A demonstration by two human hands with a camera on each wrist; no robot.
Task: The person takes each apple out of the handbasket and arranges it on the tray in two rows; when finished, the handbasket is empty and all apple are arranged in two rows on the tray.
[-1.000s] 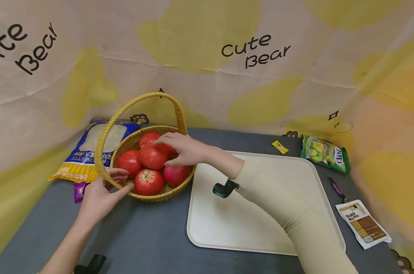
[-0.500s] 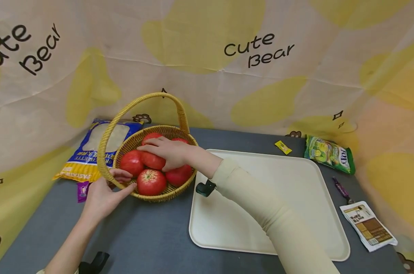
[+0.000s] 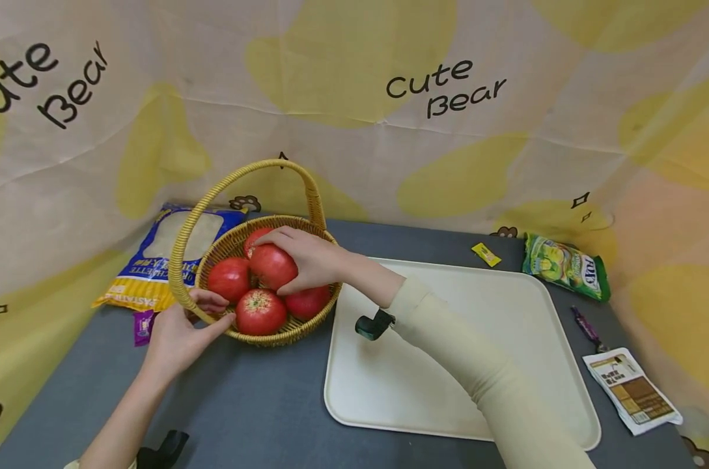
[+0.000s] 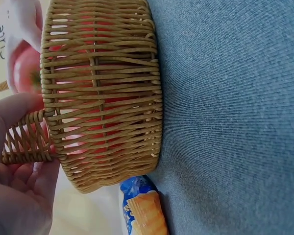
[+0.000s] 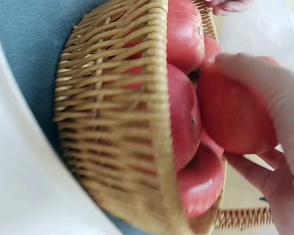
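A yellow wicker basket point(image 3: 282, 335) with a tall arched handle point(image 3: 244, 170) holds several red tomatoes, one a tomato with a pale scarred top point(image 3: 261, 312) at the front. My left hand point(image 3: 176, 335) grips the basket where the handle meets the rim; in the left wrist view its thumb and fingers lie either side of the handle's foot. My right hand point(image 3: 312, 258) holds a tomato point(image 3: 272, 266) at the top of the pile, its thumb and fingers round the fruit. In the right wrist view this held tomato point(image 5: 237, 115) sits above the rim, close to the others.
A large cream tray point(image 3: 448, 365) lies right of the basket, under my right forearm. A blue and yellow pasta bag point(image 3: 149, 260) and purple sweet point(image 3: 144, 327) are at left. A yellow sweet point(image 3: 486, 255), green snack bag point(image 3: 565, 267), purple stick-shaped packet point(image 3: 587, 326) and white-brown packet point(image 3: 631, 391) lie around the tray.
My right hand reached left onto the top tomato, then closed round it and drew it slightly up and to the right. The left hand stays on the basket.
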